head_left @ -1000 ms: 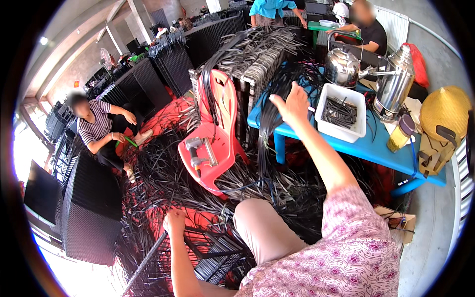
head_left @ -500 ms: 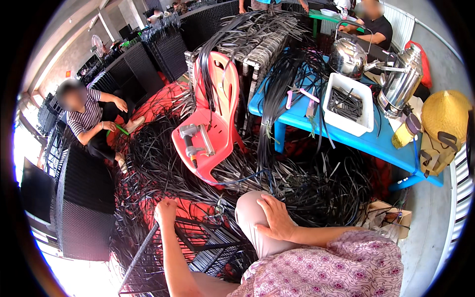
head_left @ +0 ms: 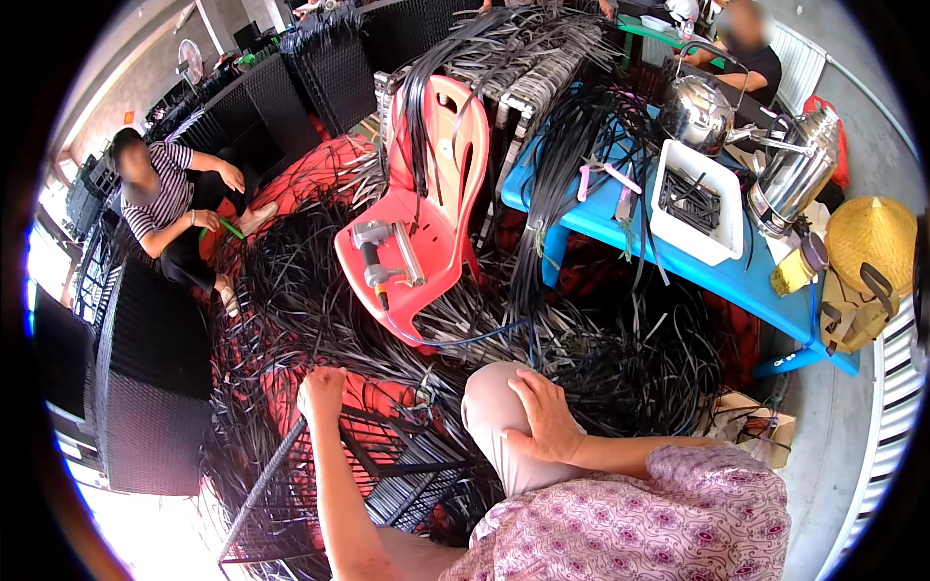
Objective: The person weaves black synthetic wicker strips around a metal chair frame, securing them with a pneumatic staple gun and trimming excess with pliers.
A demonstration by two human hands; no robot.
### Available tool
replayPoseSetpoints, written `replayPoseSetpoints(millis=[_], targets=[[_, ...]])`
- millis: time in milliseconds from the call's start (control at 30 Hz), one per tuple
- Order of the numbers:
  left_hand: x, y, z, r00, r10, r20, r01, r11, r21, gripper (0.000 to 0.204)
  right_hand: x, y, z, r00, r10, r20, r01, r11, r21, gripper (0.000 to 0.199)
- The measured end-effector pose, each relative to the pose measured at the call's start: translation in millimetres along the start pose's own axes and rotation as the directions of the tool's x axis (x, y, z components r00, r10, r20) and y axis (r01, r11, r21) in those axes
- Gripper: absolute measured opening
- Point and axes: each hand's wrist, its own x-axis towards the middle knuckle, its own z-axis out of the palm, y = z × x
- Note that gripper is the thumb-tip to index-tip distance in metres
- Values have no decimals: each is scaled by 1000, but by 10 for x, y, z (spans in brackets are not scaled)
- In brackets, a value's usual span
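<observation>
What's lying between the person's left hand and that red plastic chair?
In the head view, a tangle of loose black weaving strips covers the floor between the left hand and the red plastic chair; a blue hose also trails from the chair.

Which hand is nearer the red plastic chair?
Left. The left hand grips the dark frame just below the red plastic chair; the right hand rests on the knee, slightly farther.

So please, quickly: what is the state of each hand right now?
Left hand: closed on the top edge of the black woven frame.
Right hand: open, resting flat on the person's knee, holding nothing.
</observation>
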Motion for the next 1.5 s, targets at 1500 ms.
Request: replayPoseSetpoints(millis=[1500], targets=[[-109,0,24,997,4,-73,-6,1000,-27,29,-26,-28,-5,999,6,-45,-5,1000,7,84]])
